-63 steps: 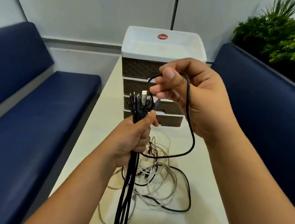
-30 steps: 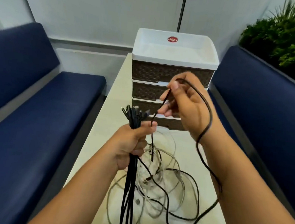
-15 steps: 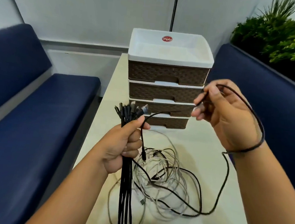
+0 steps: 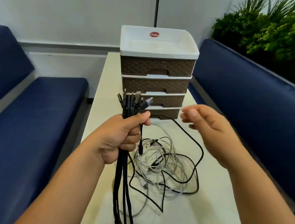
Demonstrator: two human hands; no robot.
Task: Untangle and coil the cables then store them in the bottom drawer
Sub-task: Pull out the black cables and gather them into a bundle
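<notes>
Just in front of the drawer unit (image 4: 156,71), left hand (image 4: 121,138) grips the black cable bundle (image 4: 122,172) upright. Right hand (image 4: 210,133) hangs open, having let go of its black cable (image 4: 195,142), which now sags onto the worktop (image 4: 196,219) tangle (image 4: 161,165).

One text can be read: "Uniplus", white letters on a red oval sticker (image 4: 154,34) on the white top tray of the drawer unit (image 4: 157,66), beyond and above the left hand's (image 4: 121,136) grip on the cables (image 4: 131,103).
</notes>
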